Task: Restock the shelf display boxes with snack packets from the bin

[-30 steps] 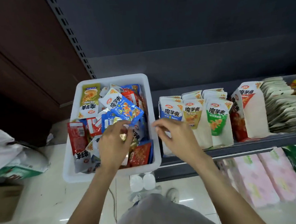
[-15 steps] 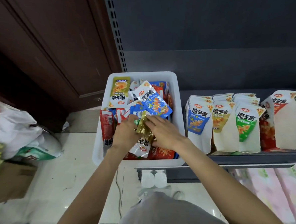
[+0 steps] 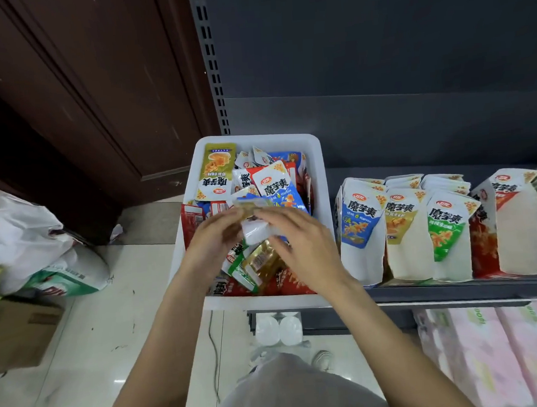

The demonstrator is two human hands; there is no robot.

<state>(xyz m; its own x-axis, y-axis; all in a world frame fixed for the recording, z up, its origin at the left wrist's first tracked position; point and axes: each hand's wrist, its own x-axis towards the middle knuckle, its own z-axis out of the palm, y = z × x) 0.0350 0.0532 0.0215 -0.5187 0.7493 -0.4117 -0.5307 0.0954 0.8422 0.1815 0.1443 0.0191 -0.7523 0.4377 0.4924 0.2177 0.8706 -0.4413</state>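
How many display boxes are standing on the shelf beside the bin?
4 in a row, left to right: blue box, yellow box, green box, red box. More may sit beyond the right edge.

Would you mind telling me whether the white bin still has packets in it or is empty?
Still well stocked: the white bin holds a jumble of snack packets from wall to wall.
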